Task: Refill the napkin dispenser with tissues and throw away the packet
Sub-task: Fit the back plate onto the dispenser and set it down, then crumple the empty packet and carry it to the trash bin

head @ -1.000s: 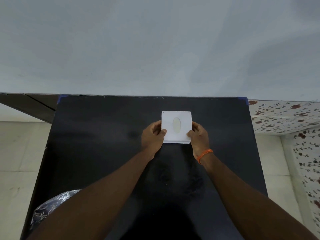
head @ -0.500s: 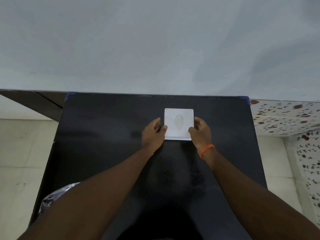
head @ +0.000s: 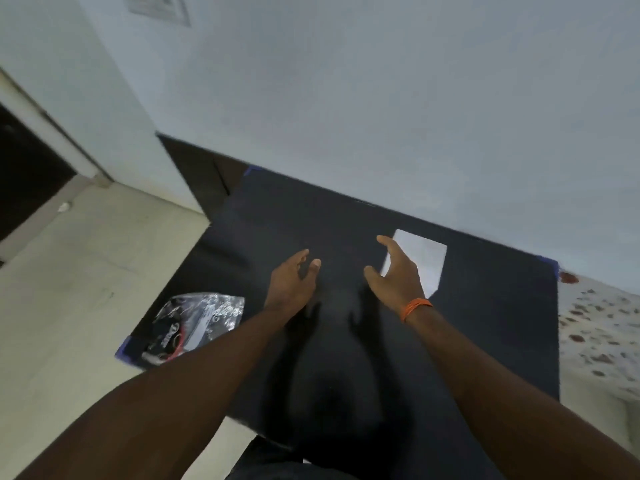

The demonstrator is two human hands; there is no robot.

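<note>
Dim, motion-blurred view; wide-angle bending at edges; soft hand shadows on the black table (head: 485,323).

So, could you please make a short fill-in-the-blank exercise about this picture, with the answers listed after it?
1. The band on the right hand wrist is ____.
2. The white dispenser sits on a ____ table.
3. The crinkled packet lies at the table's ____ edge.
4. Both hands, including the left hand, are open and hold ____.

Answers: orange; black; left; nothing
</note>
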